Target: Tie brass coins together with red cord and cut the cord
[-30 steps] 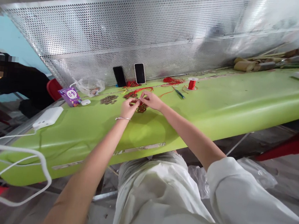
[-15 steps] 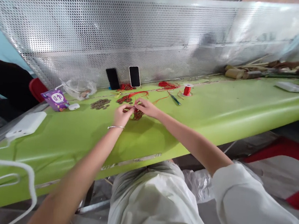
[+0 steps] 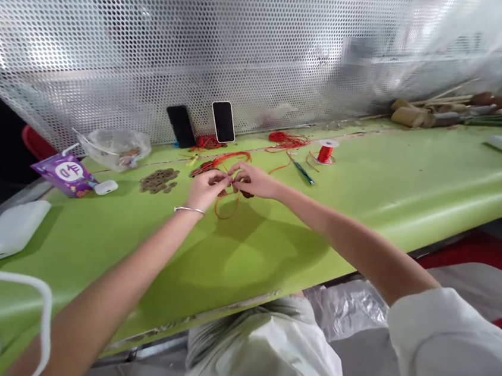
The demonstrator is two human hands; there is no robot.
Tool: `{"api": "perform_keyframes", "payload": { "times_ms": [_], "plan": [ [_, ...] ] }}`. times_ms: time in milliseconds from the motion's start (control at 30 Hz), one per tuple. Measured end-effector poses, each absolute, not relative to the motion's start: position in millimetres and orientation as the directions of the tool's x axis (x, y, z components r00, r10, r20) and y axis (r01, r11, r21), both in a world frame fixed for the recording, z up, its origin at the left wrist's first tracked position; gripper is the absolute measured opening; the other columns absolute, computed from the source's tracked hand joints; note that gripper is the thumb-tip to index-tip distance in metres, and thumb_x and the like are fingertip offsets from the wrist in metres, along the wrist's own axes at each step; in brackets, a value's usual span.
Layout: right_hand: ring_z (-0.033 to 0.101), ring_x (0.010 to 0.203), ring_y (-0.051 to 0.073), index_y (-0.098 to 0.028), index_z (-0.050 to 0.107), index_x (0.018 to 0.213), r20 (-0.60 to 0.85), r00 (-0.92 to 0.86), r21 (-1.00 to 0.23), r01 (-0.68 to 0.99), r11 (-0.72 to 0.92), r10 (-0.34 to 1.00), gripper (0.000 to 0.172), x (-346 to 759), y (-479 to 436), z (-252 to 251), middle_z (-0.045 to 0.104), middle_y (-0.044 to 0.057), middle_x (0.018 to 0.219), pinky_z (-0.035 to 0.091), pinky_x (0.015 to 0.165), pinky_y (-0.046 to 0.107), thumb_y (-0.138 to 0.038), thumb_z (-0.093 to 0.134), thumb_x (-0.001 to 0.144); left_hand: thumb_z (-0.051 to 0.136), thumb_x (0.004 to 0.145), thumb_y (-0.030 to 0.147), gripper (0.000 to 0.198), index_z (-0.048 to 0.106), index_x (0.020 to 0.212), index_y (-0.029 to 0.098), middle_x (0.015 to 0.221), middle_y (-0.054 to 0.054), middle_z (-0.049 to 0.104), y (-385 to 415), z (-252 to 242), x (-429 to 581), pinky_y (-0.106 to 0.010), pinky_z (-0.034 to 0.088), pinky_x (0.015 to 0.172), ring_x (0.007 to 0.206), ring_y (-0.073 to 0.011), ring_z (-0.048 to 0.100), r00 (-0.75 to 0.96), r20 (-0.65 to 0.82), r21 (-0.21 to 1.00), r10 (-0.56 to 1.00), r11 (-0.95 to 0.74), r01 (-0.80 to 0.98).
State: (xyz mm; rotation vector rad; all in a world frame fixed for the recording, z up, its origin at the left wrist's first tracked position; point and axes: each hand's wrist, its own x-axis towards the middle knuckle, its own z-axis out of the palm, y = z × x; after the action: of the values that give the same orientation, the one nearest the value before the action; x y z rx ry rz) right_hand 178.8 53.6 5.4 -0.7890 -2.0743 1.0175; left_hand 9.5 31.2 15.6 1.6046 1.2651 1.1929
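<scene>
My left hand (image 3: 206,187) and my right hand (image 3: 252,180) meet over the green table (image 3: 367,188), fingers pinched together on a red cord (image 3: 224,212) that loops down onto the table. A small dark brown piece, hard to make out, sits under my right fingers. My left wrist wears a thin silver bangle (image 3: 188,209). A heap of brown coin-like pieces (image 3: 158,180) lies just left of my left hand. More red cord (image 3: 222,160) lies behind my hands.
Two phones (image 3: 223,122) lean against the perforated metal screen (image 3: 203,45). A red thread spool (image 3: 325,151), a pen (image 3: 302,172), a plastic bag (image 3: 114,147), a purple packet (image 3: 66,173), a white earbud case (image 3: 106,187) and a white charger (image 3: 3,237) lie about. Bamboo pieces (image 3: 413,115) sit far right.
The camera has moved closer and lower over the table. My hands stay together on the red cord, and a loop of it now hangs below them onto the table.
</scene>
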Motion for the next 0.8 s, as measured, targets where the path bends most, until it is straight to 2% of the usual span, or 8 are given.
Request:
{"api": "perform_keyframes", "payload": {
  "times_ms": [167, 267, 367, 600, 800],
  "plan": [
    [0.045, 0.054, 0.007, -0.015, 0.055, 0.086, 0.331, -0.544, -0.810, 0.254, 0.528, 0.771, 0.007, 174, 61, 4, 0.053, -0.004, 0.064, 0.034, 0.053, 0.021, -0.018, 0.050, 0.081, 0.077, 0.057, 0.050, 0.041, 0.063, 0.072, 0.015, 0.066, -0.002, 0.066, 36, 16, 6, -0.024, 0.052, 0.054, 0.054, -0.0111, 0.058, 0.081, 0.234, 0.935, 0.969, -0.248, 0.255],
    [0.043, 0.056, 0.008, -0.014, 0.058, 0.084, 0.368, -0.532, -0.792, 0.251, 0.557, 0.763, 0.016, 172, 64, 1, 0.050, -0.004, 0.062, 0.032, 0.054, 0.022, -0.029, 0.052, 0.083, 0.075, 0.060, 0.054, 0.042, 0.063, 0.073, 0.015, 0.067, -0.003, 0.067, 39, 13, 2, -0.024, 0.053, 0.052, 0.053, -0.0117, 0.059, 0.099, 0.226, 0.934, 0.969, -0.244, 0.262],
    [0.043, 0.055, 0.009, -0.014, 0.060, 0.086, 0.339, -0.525, -0.822, 0.239, 0.518, 0.781, 0.020, 172, 65, -2, 0.049, -0.004, 0.061, 0.032, 0.054, 0.022, -0.033, 0.053, 0.083, 0.072, 0.064, 0.054, 0.041, 0.063, 0.075, 0.015, 0.066, -0.004, 0.068, 43, 10, -3, -0.025, 0.053, 0.052, 0.052, -0.0126, 0.060, 0.131, 0.217, 0.927, 0.967, -0.246, 0.283],
    [0.045, 0.058, 0.009, -0.015, 0.059, 0.082, 0.240, -0.552, -0.854, 0.270, 0.444, 0.798, 0.011, 177, 70, 0, 0.053, -0.003, 0.065, 0.035, 0.058, 0.021, -0.024, 0.053, 0.081, 0.065, 0.075, 0.040, 0.023, 0.062, 0.077, 0.017, 0.071, -0.004, 0.068, 49, 13, -9, -0.027, 0.053, 0.060, 0.064, -0.0158, 0.064, 0.271, 0.245, 0.855, 0.931, -0.339, 0.391],
    [0.042, 0.055, 0.008, -0.017, 0.055, 0.073, 0.157, -0.550, -0.807, 0.408, 0.428, 0.820, 0.006, 185, 74, 2, 0.050, -0.004, 0.062, 0.033, 0.056, 0.020, -0.012, 0.051, 0.072, 0.061, 0.079, 0.033, 0.014, 0.065, 0.077, 0.020, 0.074, -0.001, 0.070, 72, 16, -16, -0.026, 0.053, 0.065, 0.069, -0.0161, 0.066, 0.399, 0.207, 0.735, 0.893, -0.411, 0.539]
  ]
}}
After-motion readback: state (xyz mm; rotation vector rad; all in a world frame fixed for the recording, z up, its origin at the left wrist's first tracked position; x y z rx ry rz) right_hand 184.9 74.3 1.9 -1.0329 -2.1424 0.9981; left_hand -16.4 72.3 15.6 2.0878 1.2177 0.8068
